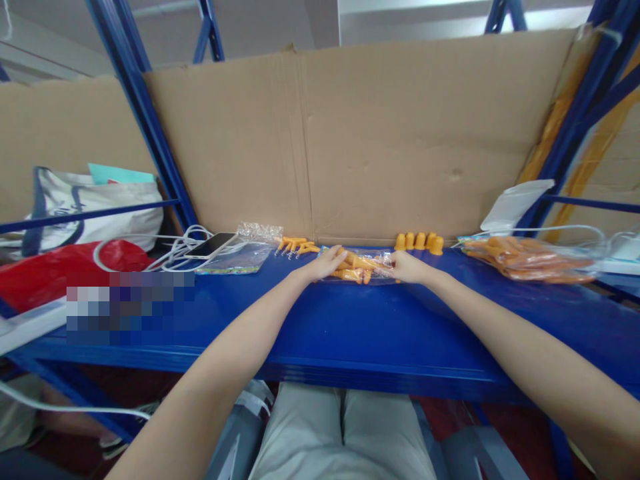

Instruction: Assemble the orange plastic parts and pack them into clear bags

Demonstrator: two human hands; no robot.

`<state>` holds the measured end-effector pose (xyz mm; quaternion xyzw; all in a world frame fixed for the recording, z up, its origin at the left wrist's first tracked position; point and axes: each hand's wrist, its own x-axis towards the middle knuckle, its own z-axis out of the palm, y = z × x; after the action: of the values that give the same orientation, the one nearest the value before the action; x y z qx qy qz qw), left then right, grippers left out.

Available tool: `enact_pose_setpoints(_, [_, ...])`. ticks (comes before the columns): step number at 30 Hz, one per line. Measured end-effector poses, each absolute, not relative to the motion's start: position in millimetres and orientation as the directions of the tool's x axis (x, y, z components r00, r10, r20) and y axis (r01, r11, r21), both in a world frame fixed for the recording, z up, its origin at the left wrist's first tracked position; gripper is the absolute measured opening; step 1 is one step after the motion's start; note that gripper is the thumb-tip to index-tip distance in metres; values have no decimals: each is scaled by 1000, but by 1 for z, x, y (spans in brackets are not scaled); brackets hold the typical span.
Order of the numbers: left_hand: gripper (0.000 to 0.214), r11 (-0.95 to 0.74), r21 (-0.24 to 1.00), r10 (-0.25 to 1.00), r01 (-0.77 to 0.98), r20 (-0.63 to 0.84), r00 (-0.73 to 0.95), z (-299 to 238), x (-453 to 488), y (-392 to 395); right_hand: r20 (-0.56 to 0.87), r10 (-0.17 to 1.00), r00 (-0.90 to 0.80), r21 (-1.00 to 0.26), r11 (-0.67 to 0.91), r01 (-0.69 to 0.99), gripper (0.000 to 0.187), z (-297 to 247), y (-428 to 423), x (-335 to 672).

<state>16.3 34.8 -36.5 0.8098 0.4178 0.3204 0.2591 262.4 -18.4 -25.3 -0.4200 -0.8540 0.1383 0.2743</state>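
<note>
Head view: a clear bag of orange pieces (361, 265) is grasped at its ends by the left hand (327, 263) and the right hand (407, 267), apparently pinched, on the blue shelf (350, 327).

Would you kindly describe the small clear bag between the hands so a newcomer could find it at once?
Start at the blue metal shelf backed by brown cardboard. At its middle lies a small clear plastic bag of orange pieces, left hand and right hand at its ends. The larger bag of orange pieces lies untouched further right.
</note>
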Motion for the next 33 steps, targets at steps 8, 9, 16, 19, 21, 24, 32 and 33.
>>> enact_pose_setpoints(8, [72,-459,698,874,549,245,419,-26,23,16,399,747,-531,-538,660,524,40,-21,-20,257])
enact_pose_setpoints(9, [73,-461,701,872,544,245,423,-26,23,15,406,751,-520,-558,655,510,39,-21,-20,257])
enact_pose_setpoints(16, [72,-481,686,866,545,277,416,-27,22,16,388,857,-340,-764,505,401,26,-21,-18,257])
enact_pose_setpoints(19, [76,-476,680,869,558,267,417,-28,23,18,331,902,-276,-841,415,348,21,-19,-20,258])
enact_pose_setpoints(21, [76,-482,677,865,557,264,427,-29,23,20,302,928,-218,-858,364,361,18,-17,-22,261])
enact_pose_setpoints(24, [76,-483,675,863,558,259,433,-29,24,21,206,969,-137,-857,246,454,17,-13,-24,269])
enact_pose_setpoints(32, [78,-452,709,870,541,217,442,-29,21,22,-78,964,-253,-923,26,384,14,-11,-32,276])
enact_pose_setpoints(33, [77,-439,734,874,518,214,436,-28,19,23,-81,958,-274,-937,21,350,14,-11,-32,275])
